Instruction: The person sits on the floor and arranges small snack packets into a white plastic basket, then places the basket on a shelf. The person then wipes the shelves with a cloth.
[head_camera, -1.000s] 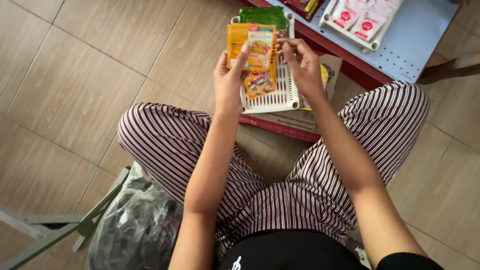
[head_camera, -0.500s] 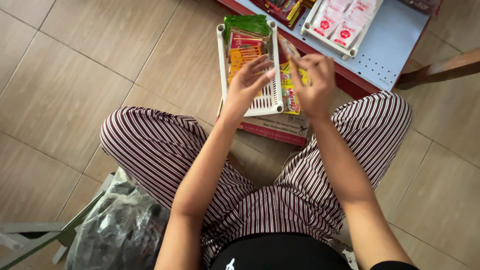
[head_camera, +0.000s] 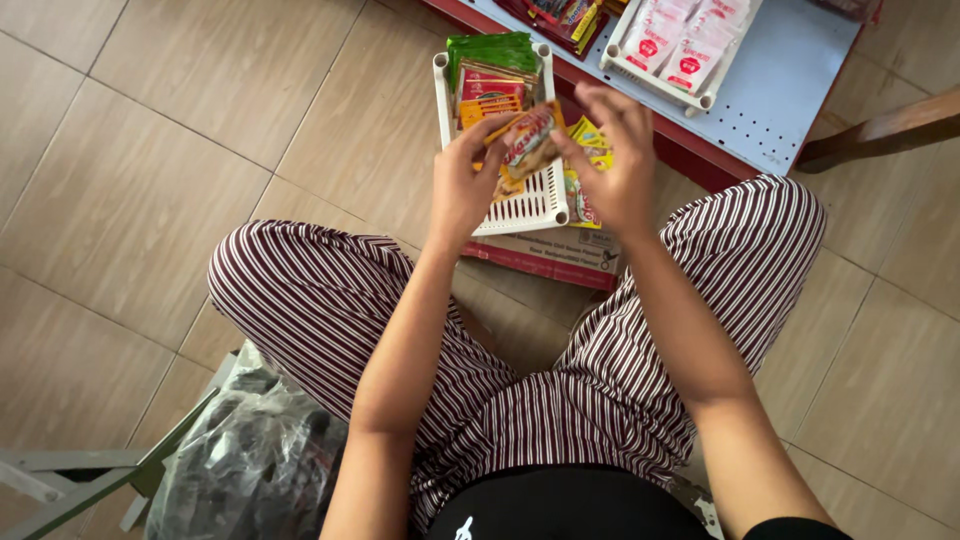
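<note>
I am sitting with my knees spread wide and both bare forearms reaching straight forward between them. My left hand (head_camera: 462, 190) is turning its back up toward me, fingers curling inward and thumb pressing against the fingertips in a pinch. My right hand (head_camera: 612, 165) is hovering just beside it, wrist bending slightly, fingers arching downward with the tips closing together in a matching pinch. The two hands are nearly meeting at the fingertips, elbows staying tucked beside my thighs.
</note>
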